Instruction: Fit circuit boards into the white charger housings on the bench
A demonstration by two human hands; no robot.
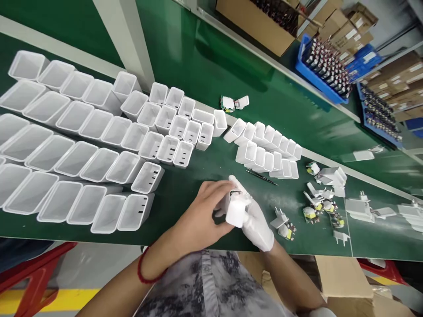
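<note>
In front of my body, over the green table (185, 198), both hands are closed around a white plastic charger housing (235, 213). My left hand (201, 219), bare, with a red cord at the wrist, grips it from the left between thumb and fingers. On the other side my right hand (258, 225), in a white glove, wraps round it. A dark gap shows at the housing's upper end; what lies inside is too small to make out. Beyond the hands lies a thin black pen-like tool (261, 177). Right of the glove, a circuit board (287, 230) lies joined to a white cover (279, 218).
Rows of open white housings (109, 125) stand to the left, with smaller ones (264, 156) ahead. More circuit boards with white parts (319, 207) lie right. Behind the raised back edge are a cardboard box (257, 26) and a blue tray (317, 83) of parts.
</note>
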